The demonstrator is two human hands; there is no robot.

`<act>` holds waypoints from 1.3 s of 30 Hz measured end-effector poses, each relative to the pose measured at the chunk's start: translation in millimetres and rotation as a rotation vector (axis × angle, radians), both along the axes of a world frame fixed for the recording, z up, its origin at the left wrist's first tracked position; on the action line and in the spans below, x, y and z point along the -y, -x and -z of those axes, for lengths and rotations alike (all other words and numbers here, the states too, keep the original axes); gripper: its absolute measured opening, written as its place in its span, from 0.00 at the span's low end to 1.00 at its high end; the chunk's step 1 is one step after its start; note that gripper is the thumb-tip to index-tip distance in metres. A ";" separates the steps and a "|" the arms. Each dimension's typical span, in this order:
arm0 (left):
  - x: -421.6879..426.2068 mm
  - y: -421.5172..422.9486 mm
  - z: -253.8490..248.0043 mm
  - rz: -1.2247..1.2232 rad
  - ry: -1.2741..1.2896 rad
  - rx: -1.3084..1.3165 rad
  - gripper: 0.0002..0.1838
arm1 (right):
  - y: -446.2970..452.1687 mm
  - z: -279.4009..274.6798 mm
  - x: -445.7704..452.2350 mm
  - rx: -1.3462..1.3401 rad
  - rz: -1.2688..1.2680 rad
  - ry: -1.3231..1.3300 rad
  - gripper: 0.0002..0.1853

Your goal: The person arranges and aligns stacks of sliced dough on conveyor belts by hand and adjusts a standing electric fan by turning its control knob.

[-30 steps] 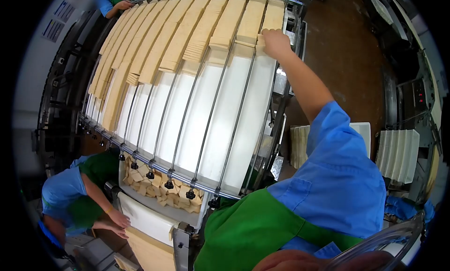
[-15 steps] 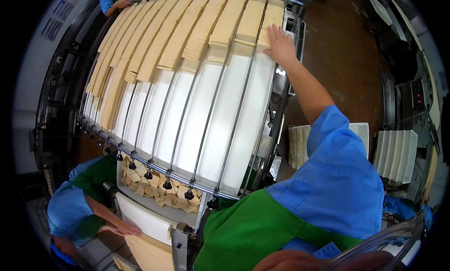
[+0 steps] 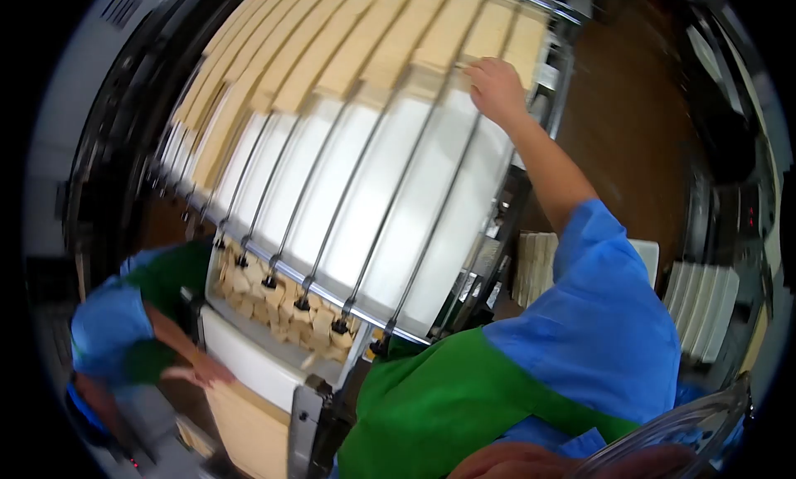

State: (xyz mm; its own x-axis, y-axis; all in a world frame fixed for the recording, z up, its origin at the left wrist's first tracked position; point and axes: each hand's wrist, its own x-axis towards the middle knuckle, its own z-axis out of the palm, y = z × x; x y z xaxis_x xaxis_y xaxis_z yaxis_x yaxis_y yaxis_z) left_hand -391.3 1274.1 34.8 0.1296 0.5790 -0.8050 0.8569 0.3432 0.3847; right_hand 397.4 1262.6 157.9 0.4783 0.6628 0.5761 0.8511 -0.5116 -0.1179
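Note:
My right hand (image 3: 497, 89) reaches over the slanted rack, its fingers bent together at the lower end of a row of pale yellow slices (image 3: 487, 36) near the right side. Blur and the fingers hide whatever is between the fingertips. More long rows of slices (image 3: 356, 44) lie side by side on the upper part of the rack, separated by thin metal rods. Below them the white sloping surface (image 3: 356, 197) shows bare. My left hand is out of view.
A metal rail with black knobs (image 3: 303, 302) runs along the rack's lower edge. Beneath is a bin of loose slices (image 3: 286, 317). At lower left a co-worker's hands (image 3: 203, 371) touch a pale slab (image 3: 249, 425). White trays (image 3: 701, 309) stand at right.
The view has shifted and tilted. My right hand, spread flat on the rightmost row half a second ago, now has its fingers bent together at a row end further left.

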 end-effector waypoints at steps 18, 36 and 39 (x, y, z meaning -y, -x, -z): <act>-11.1 99.3 -85.0 -0.175 -1.015 0.153 0.19 | 491.2 -76.7 -119.2 -0.414 -1.384 0.214 0.21; -115.5 285.7 -38.3 -0.675 -0.646 0.607 0.45 | 1005.3 -3.7 -489.1 0.270 -1.403 0.701 0.29; -119.6 293.1 -57.7 -0.635 -0.539 0.666 0.47 | 1025.3 26.4 -498.6 0.327 -1.220 0.838 0.28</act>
